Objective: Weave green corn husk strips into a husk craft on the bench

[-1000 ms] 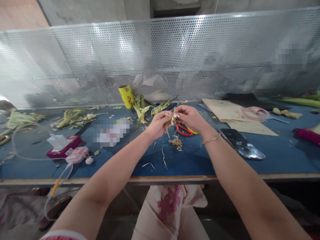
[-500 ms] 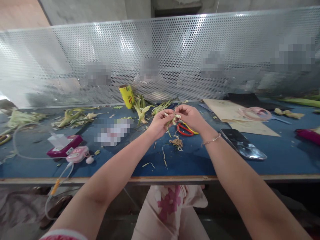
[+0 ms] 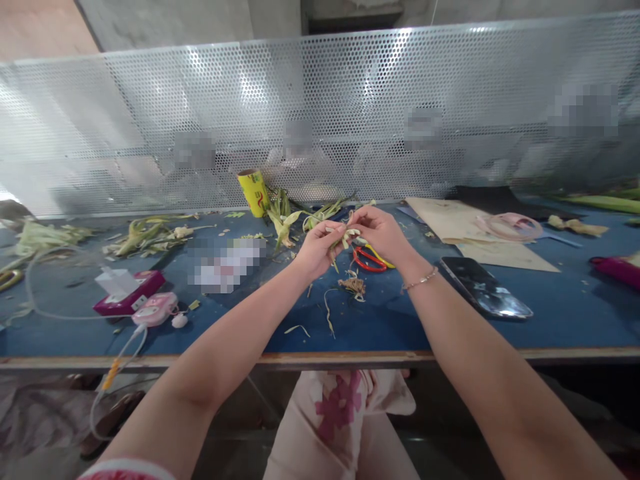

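Well, a small bunch of pale husk strips (image 3: 352,233) is held up over the blue counter (image 3: 395,330), pinched in the fingertip grip of both the left hand (image 3: 319,248) and the right hand (image 3: 379,230), which nearly meet around it. Just beneath and beyond them I see scissors (image 3: 369,260) with red and yellow handles, and a brown fibrous tuft (image 3: 354,287) lies nearer the person. Farther out, a dark phone (image 3: 485,287) rests to the right, while a yellow tube (image 3: 254,193) leans beside loose green husks (image 3: 283,223) near the perforated metal screen (image 3: 340,100).
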A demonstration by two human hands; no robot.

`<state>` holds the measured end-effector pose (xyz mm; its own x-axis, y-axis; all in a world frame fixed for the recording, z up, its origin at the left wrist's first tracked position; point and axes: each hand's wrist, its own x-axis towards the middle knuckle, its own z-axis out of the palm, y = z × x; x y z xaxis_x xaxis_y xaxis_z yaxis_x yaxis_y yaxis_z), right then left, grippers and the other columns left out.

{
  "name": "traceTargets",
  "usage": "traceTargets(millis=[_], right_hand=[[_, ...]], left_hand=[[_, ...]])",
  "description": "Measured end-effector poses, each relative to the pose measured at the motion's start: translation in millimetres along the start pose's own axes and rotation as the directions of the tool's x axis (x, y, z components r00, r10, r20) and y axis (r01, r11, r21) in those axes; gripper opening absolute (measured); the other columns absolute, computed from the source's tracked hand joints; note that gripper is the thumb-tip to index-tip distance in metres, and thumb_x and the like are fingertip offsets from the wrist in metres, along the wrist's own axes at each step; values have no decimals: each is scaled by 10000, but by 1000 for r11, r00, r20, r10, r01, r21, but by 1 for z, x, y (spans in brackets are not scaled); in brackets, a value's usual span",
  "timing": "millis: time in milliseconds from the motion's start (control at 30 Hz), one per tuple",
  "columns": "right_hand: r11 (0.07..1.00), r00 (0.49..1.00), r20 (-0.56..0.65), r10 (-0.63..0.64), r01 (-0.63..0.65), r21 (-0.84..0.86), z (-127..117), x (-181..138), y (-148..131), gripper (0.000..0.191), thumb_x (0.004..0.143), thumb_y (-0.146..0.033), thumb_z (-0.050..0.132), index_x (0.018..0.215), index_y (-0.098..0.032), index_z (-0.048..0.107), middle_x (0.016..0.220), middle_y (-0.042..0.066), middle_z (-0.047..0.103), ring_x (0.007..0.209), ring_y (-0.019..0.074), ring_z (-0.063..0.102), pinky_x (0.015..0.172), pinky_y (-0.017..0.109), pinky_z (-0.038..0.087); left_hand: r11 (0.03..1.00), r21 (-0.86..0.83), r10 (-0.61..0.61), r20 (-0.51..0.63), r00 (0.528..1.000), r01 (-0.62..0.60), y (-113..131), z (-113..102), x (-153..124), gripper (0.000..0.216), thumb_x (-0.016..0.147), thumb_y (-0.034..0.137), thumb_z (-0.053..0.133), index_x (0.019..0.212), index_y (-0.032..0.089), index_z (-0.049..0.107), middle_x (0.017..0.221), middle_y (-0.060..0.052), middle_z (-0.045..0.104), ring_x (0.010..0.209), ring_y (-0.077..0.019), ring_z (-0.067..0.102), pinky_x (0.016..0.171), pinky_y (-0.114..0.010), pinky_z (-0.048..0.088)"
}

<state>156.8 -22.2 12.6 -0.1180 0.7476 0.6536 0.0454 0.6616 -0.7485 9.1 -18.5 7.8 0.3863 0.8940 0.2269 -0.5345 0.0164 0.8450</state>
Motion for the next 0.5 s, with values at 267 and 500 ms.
traceTargets(millis=[267, 500], right_hand=[[970, 991, 61, 121, -131, 206, 5, -2, 0, 205, 765, -404, 650, 849, -223, 599, 784, 4, 579, 714, 132, 562, 698, 315, 496], [958, 982, 23, 187, -188, 217, 15, -3, 2, 327, 803, -560, 553, 845, -236, 559, 813, 6, 541, 732, 141, 547, 661, 301, 490]], left_hand=[[999, -17, 38, 15, 999, -38, 1, -2, 3, 107, 770, 153, 648, 696, 151, 572, 651, 25, 595, 598, -51, 573, 648, -188, 468], [999, 31, 39, -56, 998, -38, 1, -3, 4, 162, 732, 196, 696, 680, 157, 548, 642, 42, 565, 574, -50, 532, 640, -208, 463]])
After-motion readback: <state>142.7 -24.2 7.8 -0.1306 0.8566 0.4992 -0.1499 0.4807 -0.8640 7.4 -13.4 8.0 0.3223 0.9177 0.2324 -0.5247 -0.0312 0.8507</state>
